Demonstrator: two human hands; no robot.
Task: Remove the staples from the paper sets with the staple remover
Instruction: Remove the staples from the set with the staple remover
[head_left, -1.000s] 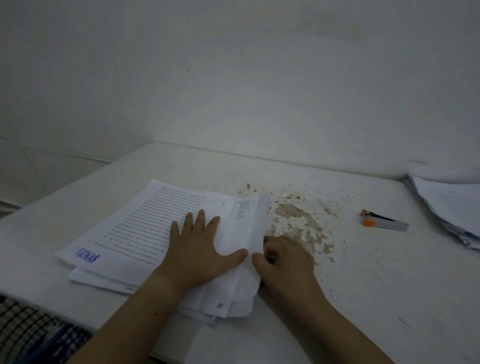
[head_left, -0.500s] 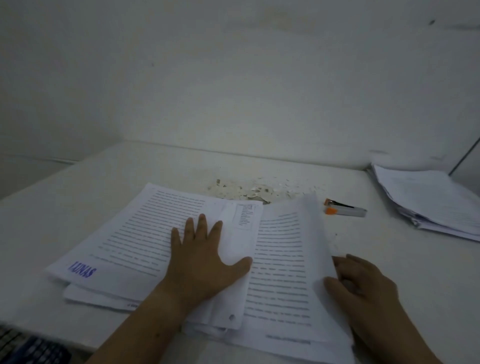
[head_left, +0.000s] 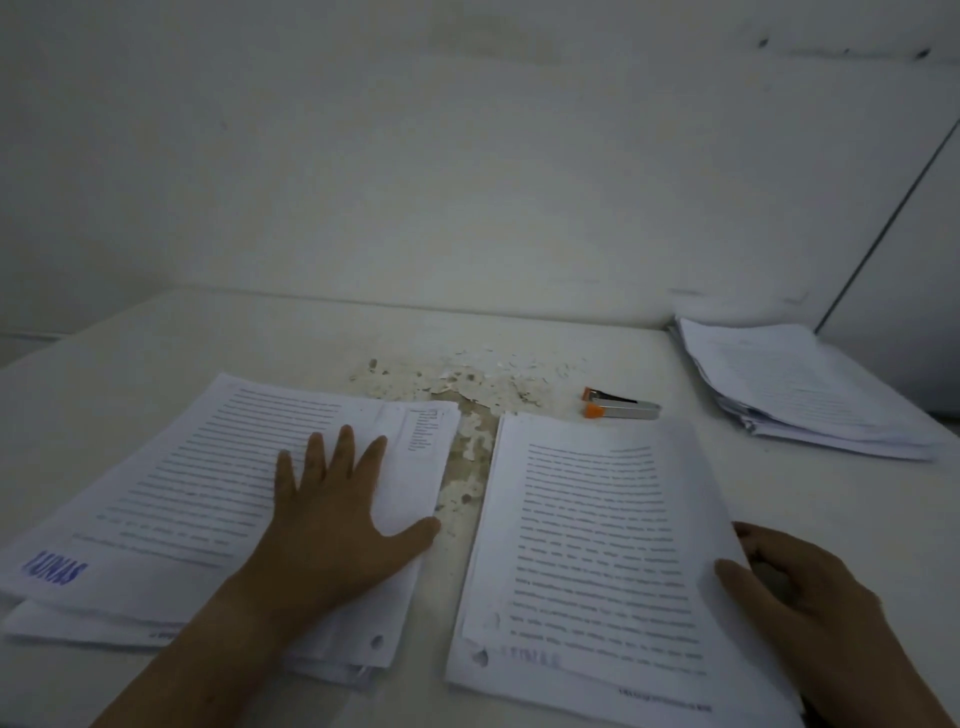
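1. Three piles of thin white printed sheets lie on the white surface (head_left: 208, 332), whose paint flakes mid-way; the right pile (head_left: 800, 395) sits far back.
2. The left hand (head_left: 332, 519) presses the left pile (head_left: 197, 467), fingers spread flat; the right hand (head_left: 800, 597) pinches the middle pile (head_left: 597, 545) at its edge, fingers curled.
3. One metal, orange-tipped remover (head_left: 621, 409) lies just behind the middle pile (untouched); the print is too blurred to read.

A white-painted flat worktop (head_left: 779, 499) has a rough brownish patch of flaked paint (head_left: 467, 384) near its back middle. On the left lies a thick stack of printed white paper sheets (head_left: 197, 467), stamped blue at its near corner. Just right of it, across a bare strip, lies a second set of printed white sheets (head_left: 597, 545). Beyond that set rests a small orange-and-silver metal staple remover (head_left: 621, 409). A loose pile of white papers (head_left: 795, 389) sits far right.
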